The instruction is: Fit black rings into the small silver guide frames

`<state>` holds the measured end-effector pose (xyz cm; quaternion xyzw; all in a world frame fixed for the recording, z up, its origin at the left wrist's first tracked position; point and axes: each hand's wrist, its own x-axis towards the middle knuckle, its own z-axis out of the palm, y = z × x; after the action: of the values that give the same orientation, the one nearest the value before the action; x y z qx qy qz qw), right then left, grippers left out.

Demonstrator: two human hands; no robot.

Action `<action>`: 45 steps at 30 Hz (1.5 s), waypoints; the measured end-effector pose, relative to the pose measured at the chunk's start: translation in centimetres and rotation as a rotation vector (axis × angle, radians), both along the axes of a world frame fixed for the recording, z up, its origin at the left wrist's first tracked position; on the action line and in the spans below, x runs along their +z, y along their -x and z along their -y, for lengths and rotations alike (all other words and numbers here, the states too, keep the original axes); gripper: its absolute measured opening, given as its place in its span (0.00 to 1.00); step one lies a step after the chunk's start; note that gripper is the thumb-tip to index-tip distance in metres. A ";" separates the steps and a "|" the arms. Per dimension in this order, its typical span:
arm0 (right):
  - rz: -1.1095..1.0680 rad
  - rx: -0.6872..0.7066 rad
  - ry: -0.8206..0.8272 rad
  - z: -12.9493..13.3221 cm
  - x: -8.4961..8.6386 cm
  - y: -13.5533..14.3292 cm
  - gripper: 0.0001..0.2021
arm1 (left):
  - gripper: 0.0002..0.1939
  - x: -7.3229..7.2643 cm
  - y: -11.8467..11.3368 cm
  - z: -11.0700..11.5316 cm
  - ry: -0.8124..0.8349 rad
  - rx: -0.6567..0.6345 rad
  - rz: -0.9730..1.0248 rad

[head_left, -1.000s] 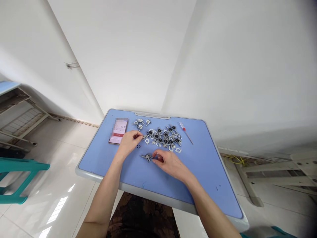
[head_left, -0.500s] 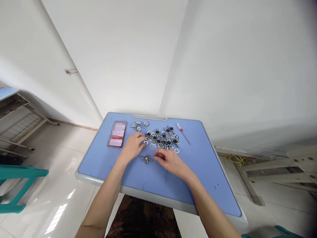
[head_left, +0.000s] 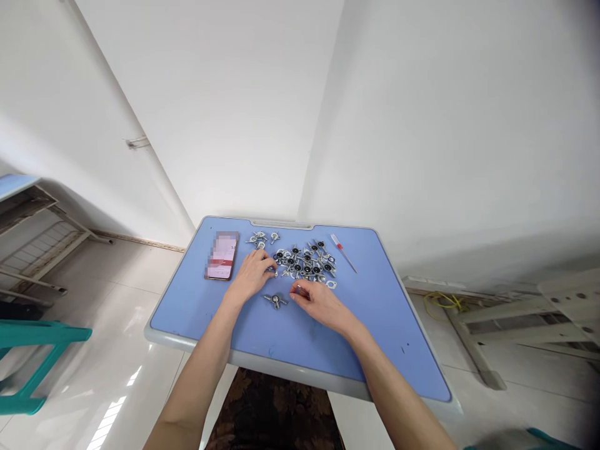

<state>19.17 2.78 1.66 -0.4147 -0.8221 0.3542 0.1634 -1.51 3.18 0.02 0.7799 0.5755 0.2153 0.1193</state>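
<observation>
If the blue table (head_left: 328, 356) was read as a clock face with 12 at the wall, the phone (head_left: 222, 257) lay face up between 10 and 11. Left hand (head_left: 253, 275) next, toward 10, palm down, fingers curled, thumb near index finger at the main pile's left edge; couldn't tell whether they gripped anything. Beyond it at 11: small group of metal parts (head_left: 260, 235), set apart from the pile, no black discs made out. Lone metal part (head_left: 276, 300) lay between the hands, just off the middle toward 9, apart from both. Main pile (head_left: 307, 269) at 12: metal parts with black discs, jumbled together with pale flat plates. Right hand (head_left: 319, 303) just off the middle toward 3, thumb and index finger pinching a small shiny bit (head_left: 299, 287), too tiny to name. Flat plate (head_left: 330, 284) at 2, by the pile's near edge. Screwdriver (head_left: 340, 246) at 1, unused.

Progress, as judged: lone part seemed the piece in work, unfinished. Parts stood sorted in two lots; couldn't tell which was done and which left.
</observation>
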 end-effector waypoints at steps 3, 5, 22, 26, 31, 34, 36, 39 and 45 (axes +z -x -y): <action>-0.007 0.000 0.001 0.0 -0.1 0.0 0.05 | 0.06 0.0 0.1 -0.1 0.021 -0.004 0.032; -0.002 0.004 0.004 -0.1 -0.1 0.0 0.05 | 0.06 0.0 0.1 -0.1 0.026 -0.012 0.063; -0.291 -0.074 0.140 0.2 -0.1 0.5 0.10 | 0.10 0.9 -1.7 0.8 0.246 0.053 1.059; -0.437 -0.123 0.161 0.2 -0.3 0.9 0.16 | 0.09 0.8 -3.3 1.3 0.300 0.047 1.167; -0.583 -0.213 0.245 0.1 -0.5 0.9 0.19 | 0.10 0.8 -3.9 1.5 0.345 0.053 1.240; -0.647 -0.260 0.325 0.1 -0.4 0.8 0.18 | 0.12 1.1 -3.8 1.6 0.350 0.045 1.251; -0.669 -0.267 0.372 0.2 -0.2 0.6 0.17 | 0.13 1.2 -3.6 1.6 0.378 0.025 1.247; -0.663 -0.231 0.394 0.2 0.1 0.3 0.16 | 0.15 1.3 -3.4 1.6 0.427 0.024 1.204; -0.525 -0.093 0.218 0.2 0.5 0.1 0.14 | 0.15 1.8 -2.5 1.6 0.419 -0.002 1.156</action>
<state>19.07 2.55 2.12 -0.3614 -0.6887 0.5279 0.3412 0.99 1.61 1.80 0.4972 0.4470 0.4856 0.5632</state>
